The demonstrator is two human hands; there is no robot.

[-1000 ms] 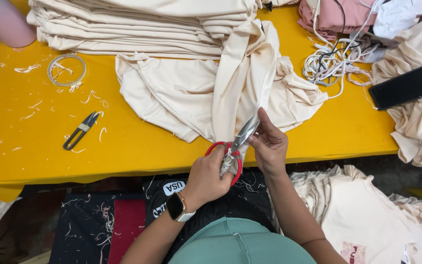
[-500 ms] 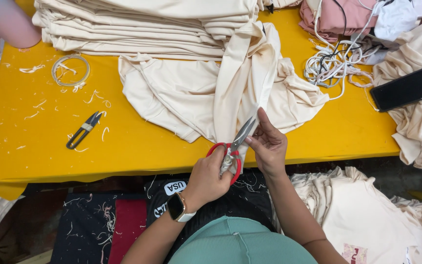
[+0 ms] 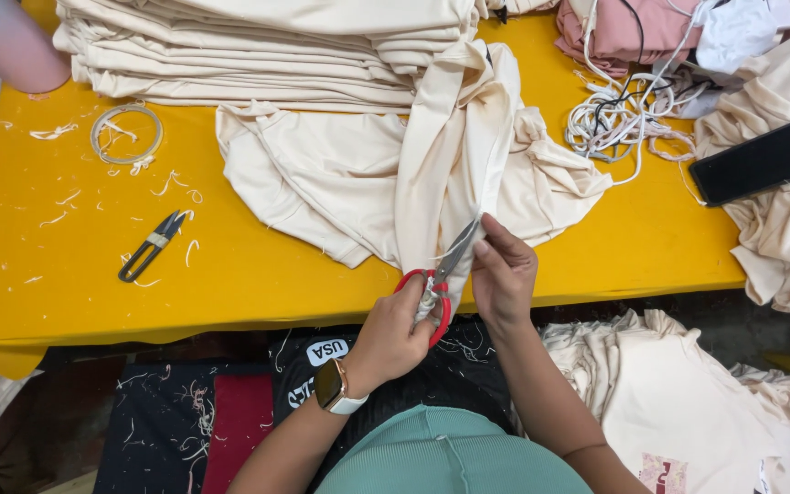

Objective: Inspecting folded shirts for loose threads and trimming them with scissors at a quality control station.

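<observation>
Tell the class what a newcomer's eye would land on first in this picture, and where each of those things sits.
The bright yellow table fills most of the view, with a tall stack of folded cream cloth along its far edge. At the near edge, the left hand works red-handled scissors into a cream garment that the right hand pinches. Small black thread snips lie on the left among thread scraps.

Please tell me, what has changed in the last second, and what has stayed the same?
Very little changed: the left hand still grips the red-handled scissors, and the right hand still pinches the cream garment at the blades. The black thread snips stay on the yellow table.
</observation>
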